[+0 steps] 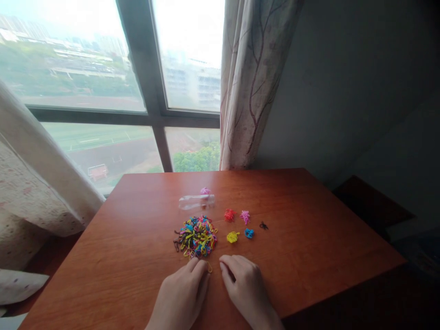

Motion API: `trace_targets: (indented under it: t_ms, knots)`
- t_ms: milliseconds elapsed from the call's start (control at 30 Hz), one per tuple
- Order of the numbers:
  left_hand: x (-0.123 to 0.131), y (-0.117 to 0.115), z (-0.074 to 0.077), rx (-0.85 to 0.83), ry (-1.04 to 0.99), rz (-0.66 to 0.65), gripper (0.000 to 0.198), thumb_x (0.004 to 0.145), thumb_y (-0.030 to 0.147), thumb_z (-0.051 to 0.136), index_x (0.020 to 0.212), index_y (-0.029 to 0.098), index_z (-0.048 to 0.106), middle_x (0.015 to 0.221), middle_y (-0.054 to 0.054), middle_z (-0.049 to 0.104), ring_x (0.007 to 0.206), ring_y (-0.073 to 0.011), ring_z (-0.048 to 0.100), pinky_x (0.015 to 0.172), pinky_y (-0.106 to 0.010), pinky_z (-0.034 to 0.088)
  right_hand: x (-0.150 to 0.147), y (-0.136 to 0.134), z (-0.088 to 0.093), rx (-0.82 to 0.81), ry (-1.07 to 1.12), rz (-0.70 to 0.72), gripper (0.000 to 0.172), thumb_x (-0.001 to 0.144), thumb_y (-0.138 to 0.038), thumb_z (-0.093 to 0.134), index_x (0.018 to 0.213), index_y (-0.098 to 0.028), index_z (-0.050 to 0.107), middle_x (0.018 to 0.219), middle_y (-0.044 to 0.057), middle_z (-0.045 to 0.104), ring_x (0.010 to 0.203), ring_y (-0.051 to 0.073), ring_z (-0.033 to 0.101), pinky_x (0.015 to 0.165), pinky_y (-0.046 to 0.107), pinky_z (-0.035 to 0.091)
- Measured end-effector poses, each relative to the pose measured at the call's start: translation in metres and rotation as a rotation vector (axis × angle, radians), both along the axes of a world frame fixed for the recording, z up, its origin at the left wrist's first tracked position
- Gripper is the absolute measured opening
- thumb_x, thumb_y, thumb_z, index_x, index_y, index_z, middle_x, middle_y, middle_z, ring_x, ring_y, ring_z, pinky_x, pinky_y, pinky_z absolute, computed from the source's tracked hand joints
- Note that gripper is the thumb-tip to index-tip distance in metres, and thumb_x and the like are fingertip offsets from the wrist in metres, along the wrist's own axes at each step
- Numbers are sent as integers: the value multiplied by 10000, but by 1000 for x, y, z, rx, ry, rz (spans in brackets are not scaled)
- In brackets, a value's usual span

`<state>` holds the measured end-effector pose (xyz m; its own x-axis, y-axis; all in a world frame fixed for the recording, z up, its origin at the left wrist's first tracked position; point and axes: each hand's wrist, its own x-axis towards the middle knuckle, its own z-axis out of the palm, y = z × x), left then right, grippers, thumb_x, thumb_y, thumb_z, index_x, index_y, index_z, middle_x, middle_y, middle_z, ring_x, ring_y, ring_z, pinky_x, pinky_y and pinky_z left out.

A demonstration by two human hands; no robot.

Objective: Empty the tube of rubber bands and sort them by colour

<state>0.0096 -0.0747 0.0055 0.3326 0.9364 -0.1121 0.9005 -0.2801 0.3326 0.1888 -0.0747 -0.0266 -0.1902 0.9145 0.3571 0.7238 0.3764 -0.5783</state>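
Note:
A mixed heap of small coloured rubber bands lies on the brown table. My left hand is closed at the near edge of this heap, with a yellow rubber band looping out from its fingertips. To its right, my right hand rests with thumb and fingers pinched together; whatever may be between them is hidden. Beyond it are small sorted piles: red bands, pink bands, yellow bands, blue bands and a few black bands.
Behind the heap a clear plastic bottle lies on its side, with a pinkish-purple clump beside its right end. The table's far edge meets a window. Curtains hang on both sides, and a dark wall stands at the right.

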Motion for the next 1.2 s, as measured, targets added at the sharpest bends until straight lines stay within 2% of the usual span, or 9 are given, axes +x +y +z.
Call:
trace_targets:
  t_ms: [167,400,500,667,1000,1200]
  knots:
    - [-1,-1,-2,-2,-8,-7,255,984,176,360,933,250,599,944,-13,678,830,-196,690,691,-287,471,0,-2,0,1,-6,9,202,938,-146,477,946,-239,656,812,15,702,739,182,654,679,267,425]
    - [7,2,11,-55,39,56,136,945,307,496,905,232,602,951,-29,691,878,-223,688,716,-307,476,2,-2,1,-30,-5,12,203,929,-132,481,929,-240,653,824,18,701,760,183,655,697,267,428]
    - [13,5,13,-55,88,51,150,955,271,461,907,224,595,965,-41,692,884,-229,692,713,-311,479,2,-1,1,-34,7,10,204,930,-133,478,920,-238,653,821,19,701,759,183,655,703,268,431]
    - [15,6,10,-48,107,27,219,974,207,378,907,220,586,951,-48,689,862,-212,693,703,-297,474,3,0,1,-34,26,7,204,929,-135,481,920,-235,658,817,21,702,757,180,659,708,262,439]
    - [7,0,-1,75,8,-20,212,970,162,395,910,246,580,887,-3,677,786,-173,683,642,-251,437,3,-1,4,-23,22,4,196,929,-133,493,921,-226,666,808,28,707,758,177,670,716,254,464]
    - [10,5,3,62,49,-63,239,976,164,394,963,256,614,921,-12,687,808,-190,695,653,-262,455,2,-1,4,-28,32,0,199,923,-125,497,925,-229,667,816,24,708,761,176,669,726,255,465]
